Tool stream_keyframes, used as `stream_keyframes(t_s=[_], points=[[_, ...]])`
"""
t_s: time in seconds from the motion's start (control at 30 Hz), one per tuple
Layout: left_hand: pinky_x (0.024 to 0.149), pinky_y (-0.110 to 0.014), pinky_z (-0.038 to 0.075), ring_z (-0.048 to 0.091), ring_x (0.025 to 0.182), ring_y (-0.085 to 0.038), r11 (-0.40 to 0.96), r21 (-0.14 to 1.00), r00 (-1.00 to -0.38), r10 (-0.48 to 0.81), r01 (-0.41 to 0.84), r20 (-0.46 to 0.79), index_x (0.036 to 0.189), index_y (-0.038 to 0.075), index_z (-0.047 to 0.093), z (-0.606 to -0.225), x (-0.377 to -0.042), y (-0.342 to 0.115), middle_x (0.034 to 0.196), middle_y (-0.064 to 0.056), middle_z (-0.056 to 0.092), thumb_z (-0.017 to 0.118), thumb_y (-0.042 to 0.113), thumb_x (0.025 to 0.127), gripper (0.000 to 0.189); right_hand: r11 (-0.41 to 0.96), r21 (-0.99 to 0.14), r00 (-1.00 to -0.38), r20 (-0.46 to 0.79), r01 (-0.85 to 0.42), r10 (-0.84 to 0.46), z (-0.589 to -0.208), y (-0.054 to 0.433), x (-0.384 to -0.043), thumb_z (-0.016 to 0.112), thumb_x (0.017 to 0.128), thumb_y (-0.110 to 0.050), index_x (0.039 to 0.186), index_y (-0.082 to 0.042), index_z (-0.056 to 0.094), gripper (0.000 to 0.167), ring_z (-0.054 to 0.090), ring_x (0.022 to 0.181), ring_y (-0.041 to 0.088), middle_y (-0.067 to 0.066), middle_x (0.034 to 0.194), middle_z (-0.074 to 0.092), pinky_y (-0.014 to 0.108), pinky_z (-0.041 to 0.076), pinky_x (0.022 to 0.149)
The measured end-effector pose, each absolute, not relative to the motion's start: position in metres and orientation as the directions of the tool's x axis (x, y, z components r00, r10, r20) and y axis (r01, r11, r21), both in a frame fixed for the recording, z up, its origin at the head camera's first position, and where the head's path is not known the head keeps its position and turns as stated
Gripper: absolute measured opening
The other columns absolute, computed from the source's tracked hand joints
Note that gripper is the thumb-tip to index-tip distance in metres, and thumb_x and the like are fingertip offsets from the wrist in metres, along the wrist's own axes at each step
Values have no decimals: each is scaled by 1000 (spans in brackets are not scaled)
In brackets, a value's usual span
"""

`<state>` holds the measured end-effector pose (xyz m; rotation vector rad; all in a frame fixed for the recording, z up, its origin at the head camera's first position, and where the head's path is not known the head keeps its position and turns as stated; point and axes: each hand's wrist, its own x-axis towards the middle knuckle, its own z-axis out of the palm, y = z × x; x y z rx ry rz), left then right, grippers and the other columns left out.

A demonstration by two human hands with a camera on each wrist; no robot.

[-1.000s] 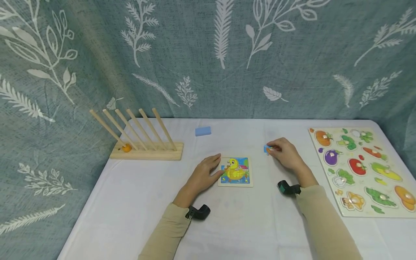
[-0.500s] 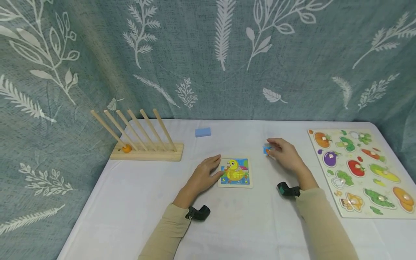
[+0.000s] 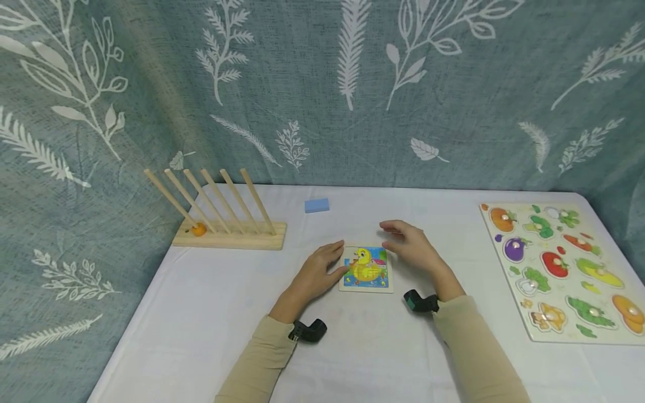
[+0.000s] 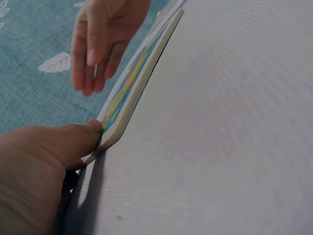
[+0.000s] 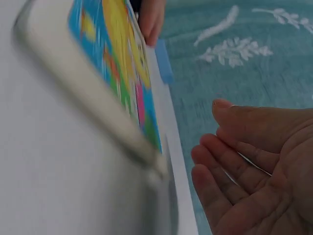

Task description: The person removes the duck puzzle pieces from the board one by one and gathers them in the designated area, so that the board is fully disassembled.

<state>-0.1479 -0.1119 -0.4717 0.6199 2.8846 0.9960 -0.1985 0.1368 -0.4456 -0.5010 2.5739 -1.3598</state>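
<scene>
Fingers of the left hand (image 3: 309,275) lie extended and relaxed along the left edge of the duck puzzle (image 3: 367,271), the thumb (image 4: 78,141) touching its frame (image 3: 367,290); those of the right hand (image 3: 413,249), released and loosely curved, hang near its far right corner. The puzzle lies flat on the white cloth (image 3: 342,358), between the hands. To the right lies a vegetable board (image 3: 564,286); to the left stands a peg rack (image 3: 242,242), an orange bead (image 3: 199,229) at the base of its leftmost peg (image 3: 171,197). Farther back lies a blue block (image 3: 316,206); a leaf-patterned curtain (image 3: 312,67) hangs behind.

Right hand (image 3: 415,248) nearer duck puzzle (image 3: 367,271)
</scene>
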Motion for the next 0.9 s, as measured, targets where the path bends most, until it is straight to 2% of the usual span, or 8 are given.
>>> stream_keyframes(t_s=[0.27,0.47,0.7,0.9], points=[[113,-39,34,40,136,-25,719,588,-914,394,372,96,137,0,48,-472,-148,-111,147,-7,44,62,32,92,56,473,-849,-890,-6,-236,-455,-459,113,-194,63,91,-12,133,-3,52,44,50,126,32,15,134,55,48,41,107],[112,-40,36,41,135,-26,709,594,-912,394,379,113,136,0,48,-472,-147,-112,146,-8,45,63,31,92,56,506,-798,-853,20,-328,-522,-467,108,-192,63,91,-12,129,-7,56,39,48,127,30,11,134,55,49,38,108],[111,-41,37,42,134,-26,701,600,-912,389,387,134,135,-1,49,-473,-148,-112,144,-9,47,64,30,91,56,553,-695,-791,37,-459,-611,-467,107,-191,60,92,-9,124,-7,61,32,41,130,34,13,134,50,52,35,110],[111,-41,37,43,134,-26,694,601,-908,393,396,145,135,-1,50,-474,-149,-112,144,-9,47,65,29,91,56,557,-674,-777,41,-485,-628,-464,106,-189,57,93,-6,122,-8,62,30,40,129,35,15,133,47,52,35,109]])
